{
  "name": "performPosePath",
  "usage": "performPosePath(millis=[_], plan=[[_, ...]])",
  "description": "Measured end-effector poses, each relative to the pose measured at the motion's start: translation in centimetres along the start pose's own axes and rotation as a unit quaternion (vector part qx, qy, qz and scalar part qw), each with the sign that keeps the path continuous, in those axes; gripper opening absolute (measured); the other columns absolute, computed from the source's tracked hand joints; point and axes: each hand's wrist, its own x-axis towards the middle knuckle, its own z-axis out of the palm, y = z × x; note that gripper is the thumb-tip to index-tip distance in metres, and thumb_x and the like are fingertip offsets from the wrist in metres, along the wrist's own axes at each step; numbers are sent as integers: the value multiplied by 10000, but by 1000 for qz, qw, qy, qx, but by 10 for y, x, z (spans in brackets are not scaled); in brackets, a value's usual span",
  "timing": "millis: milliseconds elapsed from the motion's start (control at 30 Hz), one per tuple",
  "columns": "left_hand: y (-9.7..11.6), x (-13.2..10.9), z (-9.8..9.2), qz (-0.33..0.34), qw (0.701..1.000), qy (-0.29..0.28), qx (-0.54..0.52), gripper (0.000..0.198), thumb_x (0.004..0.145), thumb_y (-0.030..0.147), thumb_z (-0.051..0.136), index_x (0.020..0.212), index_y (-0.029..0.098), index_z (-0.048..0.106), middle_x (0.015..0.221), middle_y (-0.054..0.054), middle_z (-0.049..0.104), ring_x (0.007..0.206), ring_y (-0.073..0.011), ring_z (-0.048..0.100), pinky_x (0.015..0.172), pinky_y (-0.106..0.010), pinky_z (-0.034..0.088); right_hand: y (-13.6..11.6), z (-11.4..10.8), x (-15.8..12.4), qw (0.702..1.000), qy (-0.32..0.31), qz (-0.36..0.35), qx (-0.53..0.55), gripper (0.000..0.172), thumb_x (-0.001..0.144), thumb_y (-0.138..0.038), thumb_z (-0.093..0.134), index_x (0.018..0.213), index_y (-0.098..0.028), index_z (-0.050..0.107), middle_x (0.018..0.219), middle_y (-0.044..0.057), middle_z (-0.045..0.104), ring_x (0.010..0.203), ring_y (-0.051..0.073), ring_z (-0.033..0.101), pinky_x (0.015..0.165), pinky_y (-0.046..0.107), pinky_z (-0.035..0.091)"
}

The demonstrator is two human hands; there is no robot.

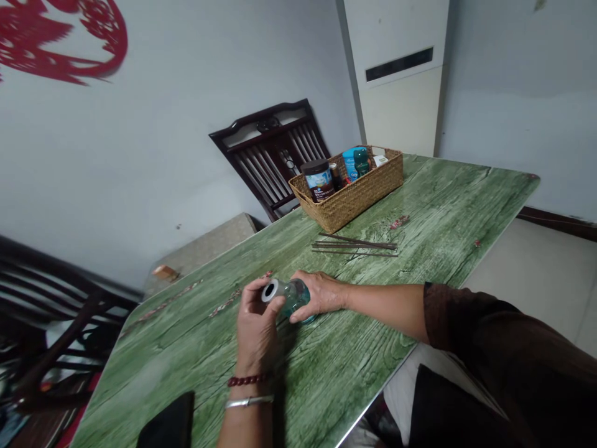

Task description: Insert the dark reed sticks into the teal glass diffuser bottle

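Observation:
A small glass bottle point(295, 300) with bluish-green liquid is tilted over the table, its neck towards the left. Around its mouth sits a pale silvery collar point(275, 287) with a dark opening in the middle. My left hand point(256, 323), with a dark red bead bracelet and a silver bangle on the wrist, has thumb and fingers closed around the collar. Wrapped about the bottle's body is my right hand point(321, 294), which hides part of the glass. Several thin dark sticks point(354, 244) lie on the tabletop beyond my right hand.
The green wood-patterned table point(224, 367) carries a woven basket point(354, 202) with a dark-lidded jar point(319, 182) and other containers. A black flat object point(168, 423) lies at the near left. Dark wooden chairs point(275, 152) stand along the far side.

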Motion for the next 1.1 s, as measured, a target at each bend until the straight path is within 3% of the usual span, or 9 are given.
performPosePath(millis=[167, 433, 633, 800, 1000, 1100], plan=[[2, -4, -2, -26, 995, -87, 44, 492, 618, 419, 950, 998, 227, 703, 1085, -59, 751, 977, -227, 687, 907, -357, 534, 2, -1, 0, 1000, -9, -9, 4, 748, 641, -553, 947, 1208, -222, 587, 1030, 32, 711, 985, 272, 702, 773, 312, 471], [9, -3, -4, -36, 987, -109, 116, 496, 638, 487, 922, 1014, 226, 730, 1047, -62, 752, 987, -249, 690, 925, -388, 532, 1, -3, 0, 999, -13, -13, 27, 734, 625, -555, 946, 1175, -228, 585, 1002, 15, 701, 972, 265, 699, 777, 310, 475], [9, -2, 0, 22, 979, -86, 182, 448, 602, 446, 919, 922, 229, 693, 1005, -45, 717, 1014, -257, 658, 942, -388, 487, -1, -3, 1, 1000, -24, -10, 8, 735, 623, -525, 950, 1175, -223, 571, 978, 5, 681, 938, 254, 685, 750, 298, 453], [7, -5, 1, -4, 988, -89, 129, 456, 643, 463, 900, 968, 233, 676, 956, -27, 706, 893, -221, 659, 836, -350, 516, 0, -2, 1, 999, -15, -11, 27, 737, 596, -488, 977, 1168, -227, 593, 973, -7, 692, 954, 249, 692, 763, 297, 468], [6, -11, -8, -25, 987, -156, 24, 441, 767, 497, 871, 1084, 240, 703, 1230, -100, 741, 1168, -274, 675, 1047, -416, 507, 2, -3, -1, 999, -10, -26, 47, 780, 620, -503, 970, 1244, -221, 597, 1117, 43, 725, 1077, 285, 704, 860, 346, 506], [5, -9, -10, -18, 986, -162, 27, 583, 783, 573, 844, 1241, 249, 687, 1406, -123, 666, 1342, -303, 597, 1121, -420, 473, 1, -3, -1, 999, -21, -16, 37, 772, 623, -528, 962, 1224, -213, 594, 1100, 50, 729, 1071, 298, 709, 851, 352, 511]])
